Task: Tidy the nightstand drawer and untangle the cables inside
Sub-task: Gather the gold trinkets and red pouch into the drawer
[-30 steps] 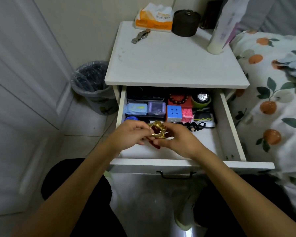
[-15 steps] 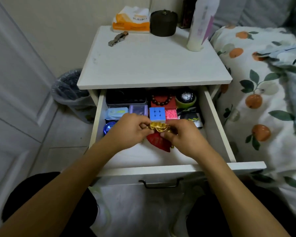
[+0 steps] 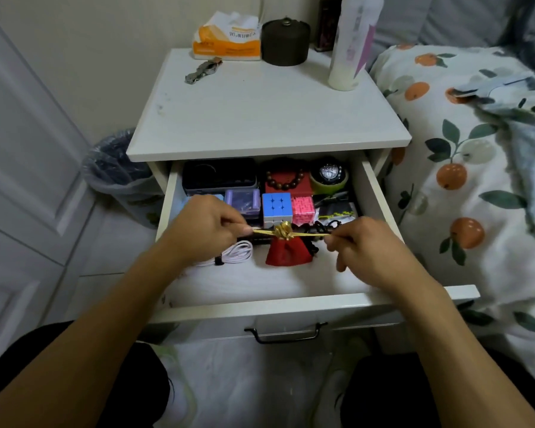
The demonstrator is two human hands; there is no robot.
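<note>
- While the nightstand drawer (image 3: 269, 307) stands pulled out, both hands work above its front half.
- Left hand (image 3: 203, 230): fingers curled, thumb and forefinger pinching one end of a gold drawstring (image 3: 309, 234).
- Right hand (image 3: 365, 242): thumb and forefinger pinching the other end; remaining fingers loosely bent, holding nothing.
- Drawstring runs taut and level between the hands; a red pouch (image 3: 286, 253) hangs from its gathered gold neck at mid-span.
- White cable (image 3: 237, 251): coiled on the drawer floor, just below the left hand.
- Black cable (image 3: 325, 225): lies bunched behind the pouch; extent of tangling cannot be determined.
- Puzzle cube (image 3: 276, 206): in the back row, beside a pink box (image 3: 302, 206).
</note>
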